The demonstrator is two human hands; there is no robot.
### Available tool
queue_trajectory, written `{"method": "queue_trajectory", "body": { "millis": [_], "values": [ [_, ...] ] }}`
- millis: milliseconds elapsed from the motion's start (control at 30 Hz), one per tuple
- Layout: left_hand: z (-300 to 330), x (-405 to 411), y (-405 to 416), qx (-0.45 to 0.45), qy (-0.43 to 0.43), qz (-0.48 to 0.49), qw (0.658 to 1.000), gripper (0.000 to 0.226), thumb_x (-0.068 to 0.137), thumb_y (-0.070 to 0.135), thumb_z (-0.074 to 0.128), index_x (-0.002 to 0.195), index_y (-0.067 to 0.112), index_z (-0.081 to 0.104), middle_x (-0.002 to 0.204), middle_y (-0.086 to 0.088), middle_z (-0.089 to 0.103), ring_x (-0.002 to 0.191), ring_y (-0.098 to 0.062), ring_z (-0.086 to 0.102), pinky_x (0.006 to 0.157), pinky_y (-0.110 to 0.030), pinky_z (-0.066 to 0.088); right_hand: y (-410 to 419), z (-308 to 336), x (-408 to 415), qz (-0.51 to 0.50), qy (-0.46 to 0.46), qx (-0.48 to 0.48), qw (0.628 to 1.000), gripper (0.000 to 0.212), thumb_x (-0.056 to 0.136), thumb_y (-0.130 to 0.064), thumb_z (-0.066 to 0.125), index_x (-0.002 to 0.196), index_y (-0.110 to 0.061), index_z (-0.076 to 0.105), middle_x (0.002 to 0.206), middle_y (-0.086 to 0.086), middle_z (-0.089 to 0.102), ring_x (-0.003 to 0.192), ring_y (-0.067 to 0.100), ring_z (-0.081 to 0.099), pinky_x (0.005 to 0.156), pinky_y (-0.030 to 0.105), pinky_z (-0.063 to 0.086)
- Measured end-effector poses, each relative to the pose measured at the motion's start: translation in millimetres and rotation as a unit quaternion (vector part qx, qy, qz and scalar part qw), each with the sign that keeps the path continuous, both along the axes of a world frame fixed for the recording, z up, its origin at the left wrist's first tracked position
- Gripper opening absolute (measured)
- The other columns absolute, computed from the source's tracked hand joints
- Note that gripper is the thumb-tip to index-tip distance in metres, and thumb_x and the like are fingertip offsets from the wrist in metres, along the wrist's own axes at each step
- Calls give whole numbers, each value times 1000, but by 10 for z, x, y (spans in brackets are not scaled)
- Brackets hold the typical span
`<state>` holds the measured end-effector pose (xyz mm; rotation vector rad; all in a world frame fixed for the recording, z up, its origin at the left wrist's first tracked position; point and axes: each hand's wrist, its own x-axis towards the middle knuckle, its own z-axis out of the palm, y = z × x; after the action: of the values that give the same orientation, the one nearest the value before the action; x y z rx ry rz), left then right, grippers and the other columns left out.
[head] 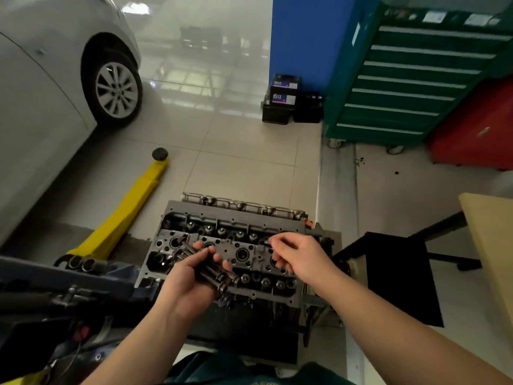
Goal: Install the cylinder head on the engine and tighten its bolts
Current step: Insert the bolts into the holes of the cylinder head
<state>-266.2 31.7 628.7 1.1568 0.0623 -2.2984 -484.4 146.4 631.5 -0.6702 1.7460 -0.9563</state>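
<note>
The head (230,245) is sitting on the engine on the floor right below the camera, at about 6 o'clock in the view, with the valve gear and plug wells facing up. The left hand (191,279) is hovering over the near left part of it, palm up, fingers curling round a bundle of dark bolts (213,273) that's covering some of the holes underneath. The right hand (297,257) is hanging over the right end of the head, fingertips pinching something small and dark at its 10 o'clock; looks like a bolt tip, but it's too small to say for sure. Around it: a yellow jack (130,207) is lying at 10 o'clock from the head, running up toward a silver car (50,87) whose wheel (116,90) is showing at 11. A couple of batteries (286,98) are stacking up at 1 o'clock against a blue wall, a green tool cabinet (410,79) is standing at 2, and a red one (477,123) is peeking out beside it. A black stool (399,273) is crowding the head's right end at 3 o'clock, and dark machinery (63,295) is butting up on the left at 8.
</note>
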Motion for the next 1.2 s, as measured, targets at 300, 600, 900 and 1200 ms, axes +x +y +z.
{"method": "queue_trajectory", "body": {
  "millis": [300,600,900,1200],
  "values": [
    [111,-15,-257,6,-2,-35,999,27,84,1,59,100,23,63,88,-6,71,76,-20,62,80,-42,52,-312,-73,172,-25,33,1,999,23,103,-40,62,88,-33,77,67,-3,67,59,10,61,63,28,50],
    [101,316,-536,9,13,-65,998,28,87,3,59,105,24,61,95,-7,73,77,-21,66,74,-42,58,-412,-149,317,-119,75,25,990,23,100,-44,67,102,-26,80,56,-28,59,62,-1,51,68,25,42],
    [84,537,-747,2,19,-80,997,32,87,2,59,111,23,60,96,-9,74,78,-24,68,77,-44,59,-552,-214,306,-70,239,81,965,5,99,-36,68,97,-38,72,84,-19,70,72,0,65,60,18,45],
    [71,576,-856,2,-20,-91,996,24,102,3,50,115,22,59,94,-12,75,78,-25,67,80,-46,55,-719,-251,283,142,492,195,837,10,103,-42,51,98,-34,54,94,-10,61,77,15,55,58,31,41]
  ]
}}
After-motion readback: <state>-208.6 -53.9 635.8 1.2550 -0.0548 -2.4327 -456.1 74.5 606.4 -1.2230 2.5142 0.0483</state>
